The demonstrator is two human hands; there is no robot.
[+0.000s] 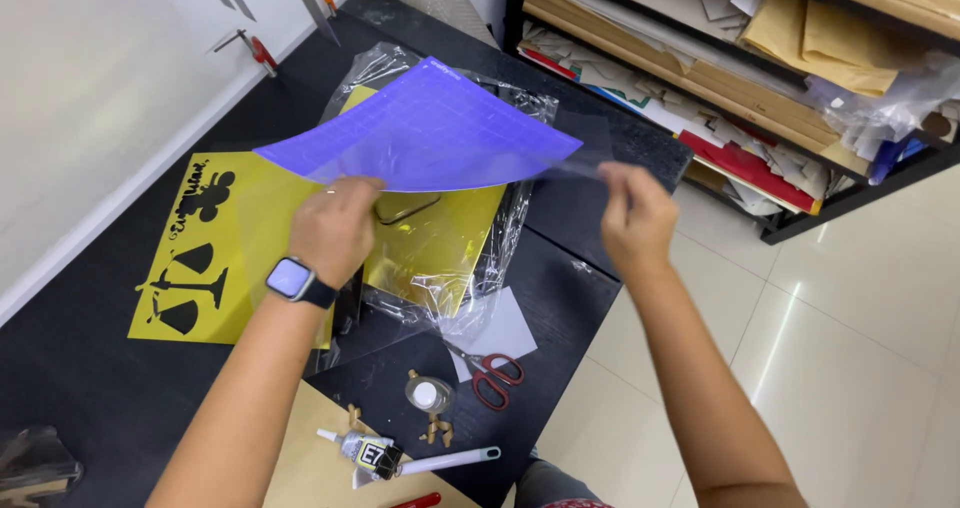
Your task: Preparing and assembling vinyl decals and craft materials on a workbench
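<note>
I'm watching a black worktable (120, 388) bearing a yellow cut-out sheet (250, 228), and above it a purple gridded sheet (425, 128) is hanging in the air — thin, light, bowing, likely slippery, best pinched at the edges. Its long axis is running left to right, tilting away; the left hand (335, 230) is gripping its near edge while the right hand (632, 218) is pinching a clear film (590, 148) at its right corner — hands well apart.

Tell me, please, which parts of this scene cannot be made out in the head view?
- Yellow sheet: its middle lies behind the left hand and the purple sheet.
- Right hand: fingertips hidden; its grip on the clear film is unclear.
- Glue tube: print too small.
- Shelf: cut off by the top edge.
</note>
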